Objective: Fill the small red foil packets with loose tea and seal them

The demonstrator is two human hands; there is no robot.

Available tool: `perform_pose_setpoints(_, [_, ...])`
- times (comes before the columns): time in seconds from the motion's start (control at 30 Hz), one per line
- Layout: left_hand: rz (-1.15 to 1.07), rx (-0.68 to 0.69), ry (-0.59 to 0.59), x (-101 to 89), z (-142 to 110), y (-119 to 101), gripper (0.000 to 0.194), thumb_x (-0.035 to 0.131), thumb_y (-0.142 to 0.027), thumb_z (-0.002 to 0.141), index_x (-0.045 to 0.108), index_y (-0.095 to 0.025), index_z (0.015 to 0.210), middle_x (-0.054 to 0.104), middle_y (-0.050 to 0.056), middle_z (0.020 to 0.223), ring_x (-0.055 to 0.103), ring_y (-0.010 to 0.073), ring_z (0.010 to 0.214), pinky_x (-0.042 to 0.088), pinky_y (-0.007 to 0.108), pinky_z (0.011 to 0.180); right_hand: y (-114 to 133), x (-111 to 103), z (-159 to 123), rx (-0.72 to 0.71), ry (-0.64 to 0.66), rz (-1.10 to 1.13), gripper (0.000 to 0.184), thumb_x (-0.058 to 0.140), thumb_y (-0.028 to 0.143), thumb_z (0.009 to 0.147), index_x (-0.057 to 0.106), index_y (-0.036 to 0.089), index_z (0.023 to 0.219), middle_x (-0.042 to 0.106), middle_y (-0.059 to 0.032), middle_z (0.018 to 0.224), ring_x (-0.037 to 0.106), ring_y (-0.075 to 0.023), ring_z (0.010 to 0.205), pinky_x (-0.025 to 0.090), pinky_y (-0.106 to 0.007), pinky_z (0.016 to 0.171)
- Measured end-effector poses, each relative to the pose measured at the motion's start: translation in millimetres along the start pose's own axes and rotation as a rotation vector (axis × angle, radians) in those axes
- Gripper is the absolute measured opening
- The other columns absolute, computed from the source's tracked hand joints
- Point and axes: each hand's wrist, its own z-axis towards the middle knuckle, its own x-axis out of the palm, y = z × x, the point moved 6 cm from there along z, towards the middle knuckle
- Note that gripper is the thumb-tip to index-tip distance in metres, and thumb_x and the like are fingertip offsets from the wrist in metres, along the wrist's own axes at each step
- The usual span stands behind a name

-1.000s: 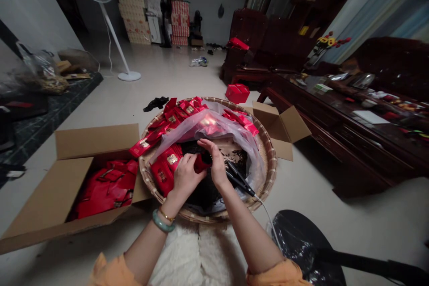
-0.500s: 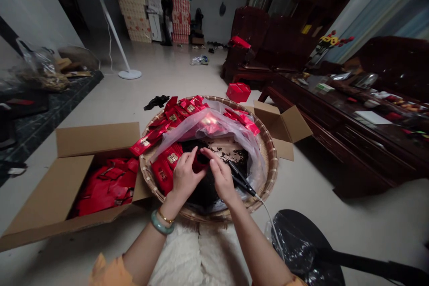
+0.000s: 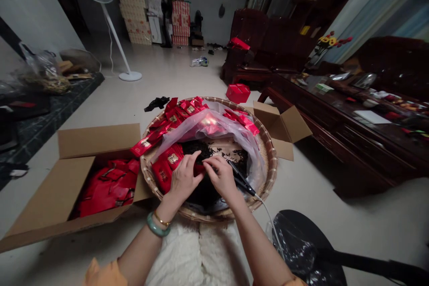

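— Hands?
— Together, low over the round woven tray (image 3: 268,161). Left hand (image 3: 182,179) pinched on a small red sachet (image 3: 199,169); right hand (image 3: 221,177) just beside it, fingertips (image 3: 209,164) against the sachet's edge. Grip on that side unclear.

— Sachet's place?
— Above the middle of the tray, over a heap of loose dark tea (image 3: 204,194). Most of it hidden behind fingers.

— Left wrist?
— A green bangle (image 3: 156,228) and a thin gold bracelet (image 3: 161,220).

— Inside the tray?
— More red sachets (image 3: 163,174) along the left rim and across the far side, partly under a clear plastic bag (image 3: 214,127). Black sealing tongs (image 3: 241,183) with a white cord, right of the tea, near the right hand.

— Outside the tray?
— To the left, touching the rim, an open cardboard box (image 3: 77,143) full of red packets (image 3: 105,186). To the right, a second cardboard box (image 3: 284,126), flaps up. Past the far rim, a red carton (image 3: 237,93) and a black cloth (image 3: 156,103), both on the floor.
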Motion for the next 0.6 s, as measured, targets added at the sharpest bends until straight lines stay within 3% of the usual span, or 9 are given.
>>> perform_pose_setpoints(0.1, [-0.067,0.012,0.024,2.2,0,8,0.069,0.063,-0.025,0.074,0.03,-0.02,0.135,0.054,0.012,0.115,0.054,0.0251,0.103,0.046,0.038,0.086,2,1,0,-0.019,0.084,-0.068,0.016,0.063,0.038,0.078,0.07,0.03,0.089,0.061,-0.0037,0.083,0.053,-0.0197,0.081,0.041,-0.033,0.079])
perform_pose_setpoints(0.3, [-0.227,0.017,0.188,21.3,-4,24,0.059,0.071,-0.028,0.066,0.049,-0.02,0.119,0.056,0.01,0.116,0.05,0.0264,0.109,0.041,0.044,0.094,-1,0,-3,-0.043,0.166,-0.301,0.013,0.063,0.037,0.078,0.069,0.026,0.075,0.054,-0.0025,0.076,0.049,-0.0167,0.073,0.04,-0.029,0.071])
perform_pose_setpoints(0.43, [-0.378,-0.063,0.275,35.2,-5,32,0.056,0.071,-0.026,0.067,0.05,-0.019,0.118,0.059,0.009,0.112,0.055,0.0225,0.103,0.045,0.04,0.09,-5,-2,-4,-0.038,0.22,-0.349,0.013,0.061,0.033,0.08,0.069,0.024,0.074,0.054,-0.0025,0.074,0.05,-0.016,0.072,0.04,-0.029,0.07])
perform_pose_setpoints(0.6, [-0.442,-0.118,0.301,37.5,-1,32,0.028,0.068,-0.024,0.069,0.061,-0.018,0.095,0.062,0.002,0.089,0.059,0.0177,0.083,0.048,0.031,0.075,-1,-19,-3,-0.102,0.159,-0.229,0.013,0.062,0.031,0.079,0.069,0.027,0.088,0.06,-0.0045,0.086,0.054,-0.0182,0.081,0.043,-0.031,0.074])
